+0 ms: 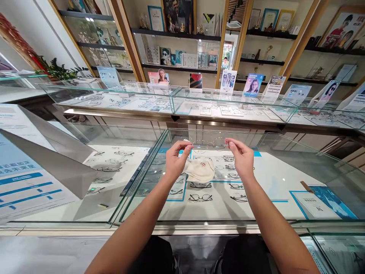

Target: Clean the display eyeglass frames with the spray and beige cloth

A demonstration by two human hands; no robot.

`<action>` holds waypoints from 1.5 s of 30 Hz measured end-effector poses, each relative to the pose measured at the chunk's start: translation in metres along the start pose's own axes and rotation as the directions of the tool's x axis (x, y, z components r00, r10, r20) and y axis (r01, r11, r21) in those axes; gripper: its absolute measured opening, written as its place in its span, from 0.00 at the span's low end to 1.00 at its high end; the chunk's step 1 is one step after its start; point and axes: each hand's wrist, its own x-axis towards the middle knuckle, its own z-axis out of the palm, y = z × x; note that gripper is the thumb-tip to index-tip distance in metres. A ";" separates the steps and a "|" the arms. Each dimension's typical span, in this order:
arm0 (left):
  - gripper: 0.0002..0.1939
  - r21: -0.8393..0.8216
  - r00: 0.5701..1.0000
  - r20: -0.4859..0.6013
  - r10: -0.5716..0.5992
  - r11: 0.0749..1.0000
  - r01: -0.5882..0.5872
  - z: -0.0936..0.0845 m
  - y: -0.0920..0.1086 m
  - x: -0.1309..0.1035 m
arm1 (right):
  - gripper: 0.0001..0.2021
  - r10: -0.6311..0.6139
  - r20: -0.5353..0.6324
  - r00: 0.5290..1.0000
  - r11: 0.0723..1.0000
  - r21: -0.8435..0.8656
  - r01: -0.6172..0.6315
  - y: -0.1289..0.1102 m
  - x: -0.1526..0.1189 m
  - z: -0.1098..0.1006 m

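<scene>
A pair of thin wire-rimmed eyeglasses [209,144] is held up over the glass display case, stretched between both hands. My left hand [177,158] pinches one side of the frame with thumb and fingers. On the opposite side, my right hand [242,156] has its fingertips closed on the other end. Just below the glasses, a cream-coloured cloth [201,170] with a small printed mark lies on the glass top, near my left hand. Under the glass, several eyeglasses sit in rows, among them a round dark-rimmed pair [200,197].
A folded white-and-blue sign [31,182] stands on the counter at left. Printed cards [316,205] lie inside the case at right. Beyond runs another glass showcase [199,108], topped with standing leaflets [228,82]. Wall shelves [176,35] hold frames and trophies.
</scene>
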 end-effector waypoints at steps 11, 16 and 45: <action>0.10 0.167 0.997 0.067 0.040 0.985 -0.051 0.002 -0.007 -0.009 | 0.16 0.243 -0.014 0.970 0.958 0.161 -0.237 0.016 -0.002 0.000; 0.08 0.188 0.995 0.072 0.066 0.979 -0.078 0.003 -0.008 -0.010 | 0.16 0.273 0.005 0.962 0.950 0.156 -0.270 0.020 0.000 -0.002; 0.14 0.157 0.997 0.064 -0.050 0.987 0.040 0.004 -0.004 -0.007 | 0.15 0.290 0.178 0.940 0.900 0.283 -0.331 0.030 0.000 -0.001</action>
